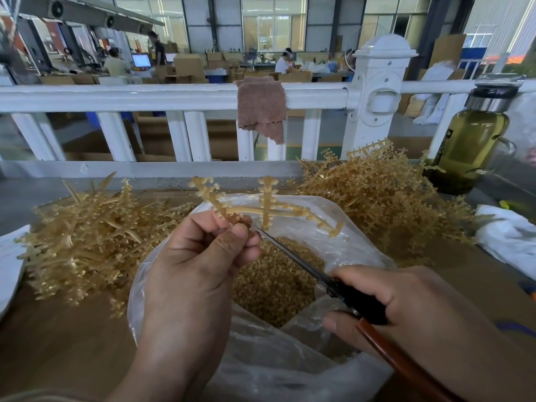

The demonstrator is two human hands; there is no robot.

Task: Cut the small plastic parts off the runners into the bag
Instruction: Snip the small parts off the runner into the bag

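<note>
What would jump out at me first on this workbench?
Centre stage, the left hand pinches a branching tan plastic runner above a clear plastic bag of small tan parts, while the right hand holds a dark-bladed cutting tool up to it. Tangled heaps of tan runners flank the bag; a brown cloth hangs over the white railing behind.

transl. amber plastic runner (265, 207), clear glossy plastic bag (275, 367), dk metal scissors (301, 261), matt wood table (58, 338)
</note>
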